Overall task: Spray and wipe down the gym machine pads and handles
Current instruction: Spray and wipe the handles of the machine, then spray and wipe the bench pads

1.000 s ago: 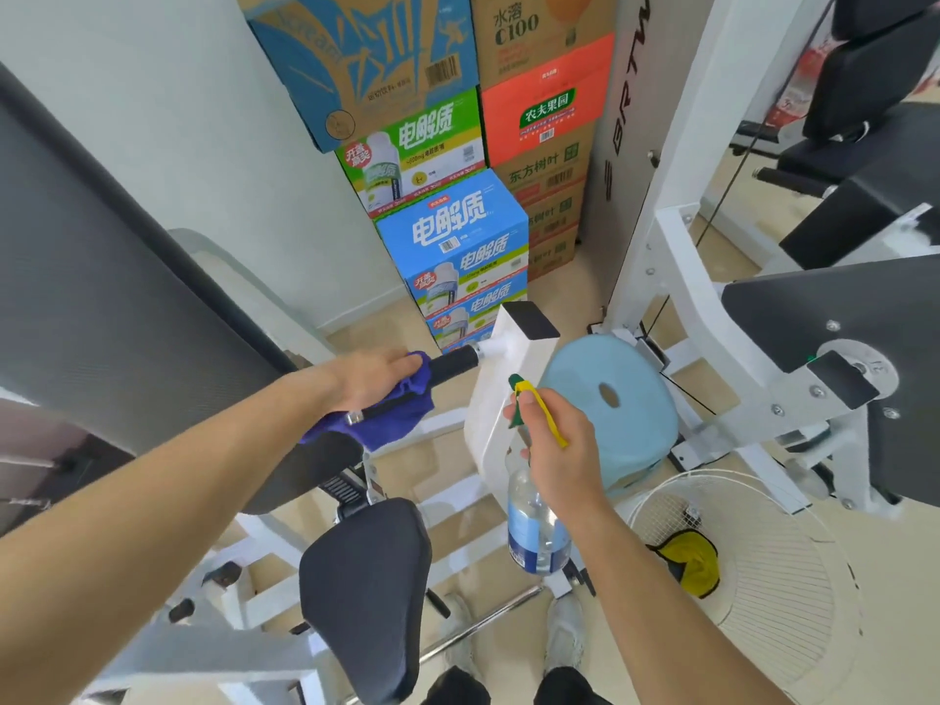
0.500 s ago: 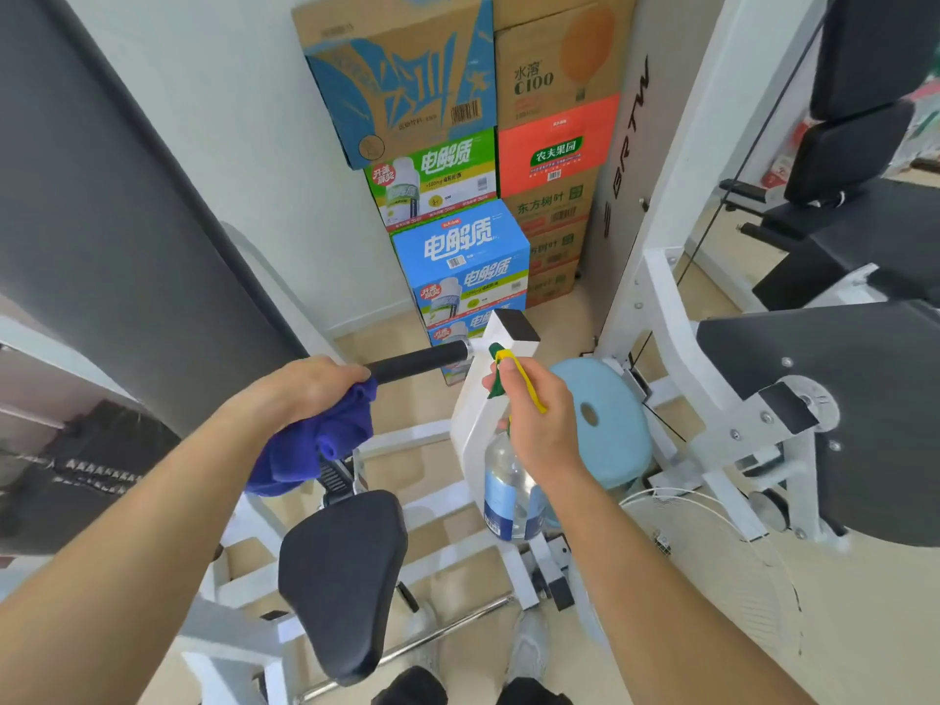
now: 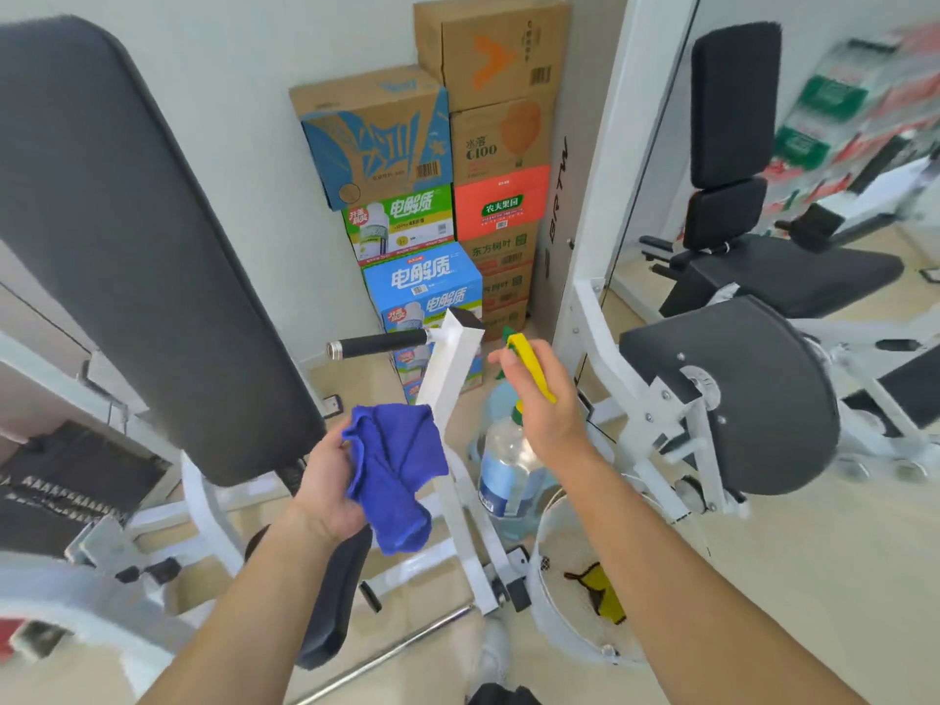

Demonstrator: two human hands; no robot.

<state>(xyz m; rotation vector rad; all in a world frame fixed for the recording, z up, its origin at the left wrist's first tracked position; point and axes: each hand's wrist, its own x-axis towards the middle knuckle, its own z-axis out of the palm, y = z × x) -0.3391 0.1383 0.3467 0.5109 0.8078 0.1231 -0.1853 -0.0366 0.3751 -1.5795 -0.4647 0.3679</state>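
Observation:
My left hand (image 3: 325, 480) holds a crumpled blue cloth (image 3: 394, 470) below and clear of the black machine handle (image 3: 379, 344), which sticks out left from a white arm (image 3: 450, 368). My right hand (image 3: 544, 404) grips the neck of a clear spray bottle (image 3: 508, 470) with a yellow trigger (image 3: 531, 366), its green nozzle pointing toward the handle. A large dark back pad (image 3: 152, 256) rises on the left. A dark seat pad (image 3: 333, 592) lies under my left forearm, and a round dark pad (image 3: 747, 394) is on the right.
Stacked cardboard drink boxes (image 3: 422, 195) stand against the wall behind the handle. A white fan grille (image 3: 569, 592) with a yellow-black item in it lies on the floor by my right arm. A second black bench (image 3: 763, 267) stands at the right, beyond the white frame post (image 3: 610, 195).
My left hand has slid off the handle with the blue cloth and dropped below it. The handle is now bare. My right hand with the bottle has stayed close by the white arm.

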